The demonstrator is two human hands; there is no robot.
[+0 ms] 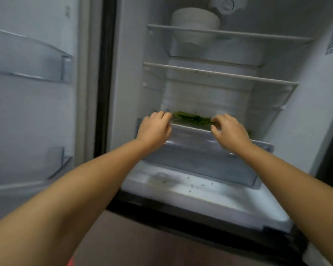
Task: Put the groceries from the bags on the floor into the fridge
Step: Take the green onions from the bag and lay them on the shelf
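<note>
Reaching into the open fridge (135, 54), both bare hands meet at the lowest shelf (190, 127), just right of the frame's centre. The left hand (154, 129) has its fingers (162, 114) curled over one end of a bunch of green vegetables (192, 118), and the right hand (229, 131) has curled fingers at the other end. The picture is blurred, so whether either hand truly pinches the stalks or only touches them cannot be told. The greens lie flat on that shelf, above the clear drawer (200, 166) in the lower middle of the frame.

Higher up, two more shelves cross the cabinet; the top one carries a stack of white bowls (195, 20) near the upper centre. The open door (33, 93) fills the left side of the frame, its clear bins (27, 56) one above another. Dark specks dot the fridge floor below the drawer.
</note>
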